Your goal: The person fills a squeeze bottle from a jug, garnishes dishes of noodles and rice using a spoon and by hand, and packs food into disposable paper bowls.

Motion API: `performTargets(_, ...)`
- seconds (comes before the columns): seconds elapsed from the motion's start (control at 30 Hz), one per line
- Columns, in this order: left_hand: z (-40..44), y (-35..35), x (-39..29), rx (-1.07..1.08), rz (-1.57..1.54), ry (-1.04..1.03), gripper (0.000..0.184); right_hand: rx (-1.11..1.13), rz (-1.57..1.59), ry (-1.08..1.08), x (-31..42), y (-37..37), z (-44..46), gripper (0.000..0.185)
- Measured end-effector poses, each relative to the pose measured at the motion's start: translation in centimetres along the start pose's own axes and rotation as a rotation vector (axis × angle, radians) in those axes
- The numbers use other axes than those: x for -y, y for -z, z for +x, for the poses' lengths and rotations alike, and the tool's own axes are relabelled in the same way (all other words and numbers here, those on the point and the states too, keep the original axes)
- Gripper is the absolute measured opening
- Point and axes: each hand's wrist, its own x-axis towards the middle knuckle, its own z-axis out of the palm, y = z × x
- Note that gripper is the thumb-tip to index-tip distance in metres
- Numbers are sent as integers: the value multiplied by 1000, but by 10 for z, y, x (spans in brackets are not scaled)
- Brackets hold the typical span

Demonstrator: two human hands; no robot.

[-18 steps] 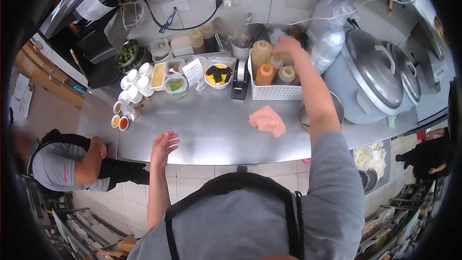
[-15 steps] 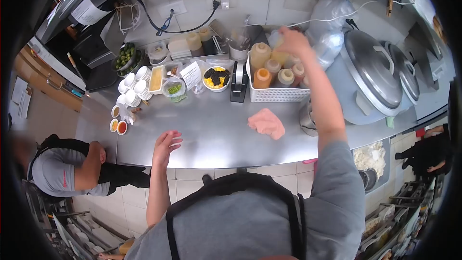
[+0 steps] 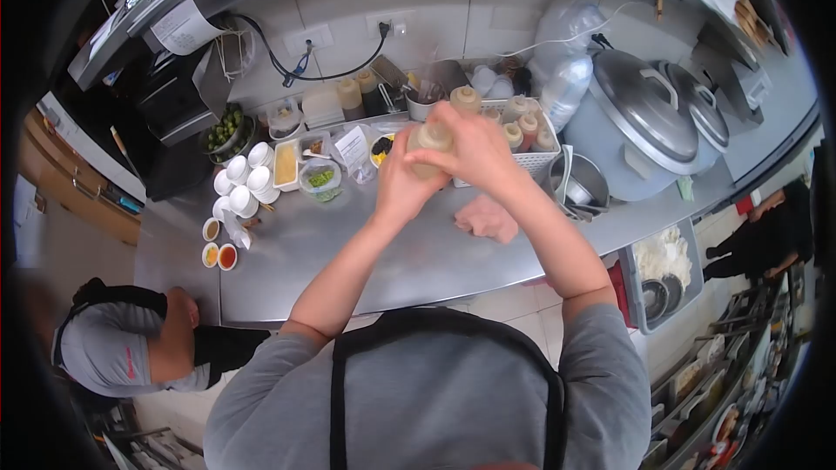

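Above the steel counter, both my hands are wrapped around a squeeze bottle (image 3: 430, 141) with pale contents. My left hand (image 3: 401, 188) grips it from the left and below. From the right, my right hand (image 3: 475, 146) closes over its side and upper part. Behind my hands stands a white perforated basket (image 3: 538, 159) with several more sauce bottles, partly covered by my right hand. A pink cloth (image 3: 486, 218) lies crumpled on the counter below my right wrist. My left hand partly hides a bowl with yellow and black food (image 3: 381, 150).
Stacked white cups (image 3: 244, 198), small sauce cups (image 3: 227, 257) and a bag of chopped greens (image 3: 320, 177) stand left. A metal pot (image 3: 578, 183) and large lidded cookers (image 3: 646, 109) are at right. A person (image 3: 131, 335) with folded arms is at left.
My right hand has brought a squeeze bottle from the basket toward the middle. My left hand has risen from over the counter's front and closed on it too. The view has shifted slightly.
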Motion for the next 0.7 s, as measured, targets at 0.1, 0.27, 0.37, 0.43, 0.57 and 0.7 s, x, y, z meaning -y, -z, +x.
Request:
performTargets(0.1,-22,16,16,56,134,-4,60,21,3,-10,15,-22,-11,44)
performTargets(0.27,-39,59,27,183,92,-80,58,-84,69,36,56,-43,-16,28)
performTargets(0.37,-46,90,34,310,-31,-34,54,-1,115,-30,81,-48,-18,30)
performTargets(0.43,-48,108,37,506,-241,54,54,8,134,-26,94,-55,-19,27)
performTargets(0.57,-59,137,47,740,-388,143,61,86,249,123,113,-65,-25,24)
performTargets(0.7,-63,157,60,777,-503,175,61,179,519,86,115,-58,-25,43)
